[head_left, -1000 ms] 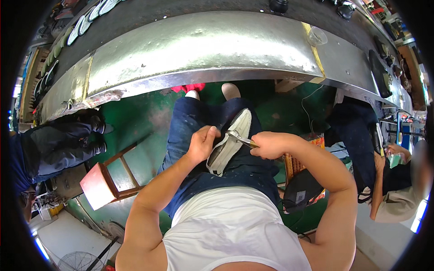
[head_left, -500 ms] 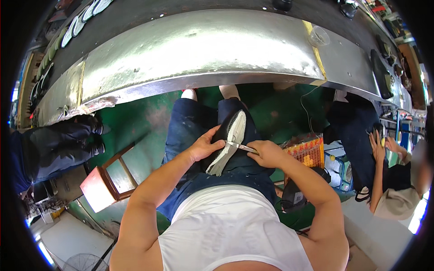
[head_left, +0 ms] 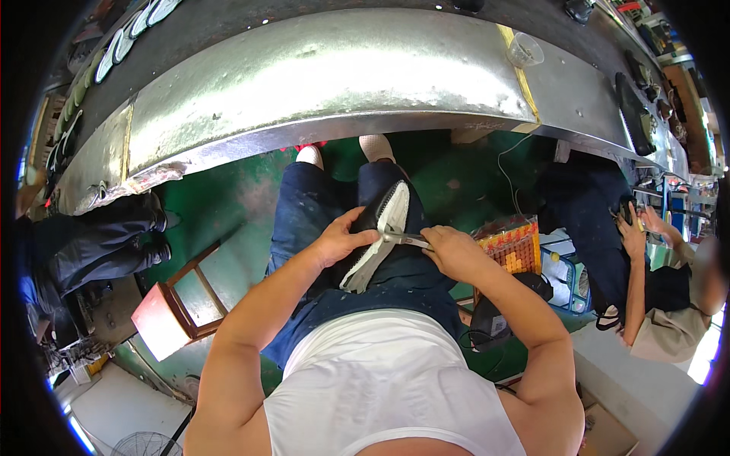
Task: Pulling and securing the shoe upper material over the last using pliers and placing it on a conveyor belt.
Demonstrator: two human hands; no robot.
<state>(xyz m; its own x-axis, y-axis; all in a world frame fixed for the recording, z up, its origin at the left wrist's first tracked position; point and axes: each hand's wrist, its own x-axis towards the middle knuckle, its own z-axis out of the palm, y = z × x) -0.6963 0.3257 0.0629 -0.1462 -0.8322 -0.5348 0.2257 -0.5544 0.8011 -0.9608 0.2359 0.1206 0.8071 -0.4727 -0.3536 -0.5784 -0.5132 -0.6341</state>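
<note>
A black shoe (head_left: 365, 220) rests on my lap, tilted so that its whitish underside (head_left: 394, 207) faces up. My left hand (head_left: 342, 237) is closed on the side of the shoe, its thumb near the middle of the underside. In my right hand (head_left: 455, 249) are metal pincers (head_left: 404, 239), gripped by the handles. Their head meets the shoe's bottom at the waist, close to my left thumb. Whether the jaws pinch any material there is too small to tell.
A metal-topped bench (head_left: 319, 80) runs across in front, with a clear plastic cup (head_left: 525, 50) and pale shoe parts (head_left: 122, 44). A wooden stool (head_left: 169, 319) stands left; an orange woven basket (head_left: 511, 247) is right. Another person's hands (head_left: 637, 226) work at far right.
My right hand has turned the pincers, so both handles now show more clearly. Their head stays at the shoe's waist. The whole view has shifted slightly.
</note>
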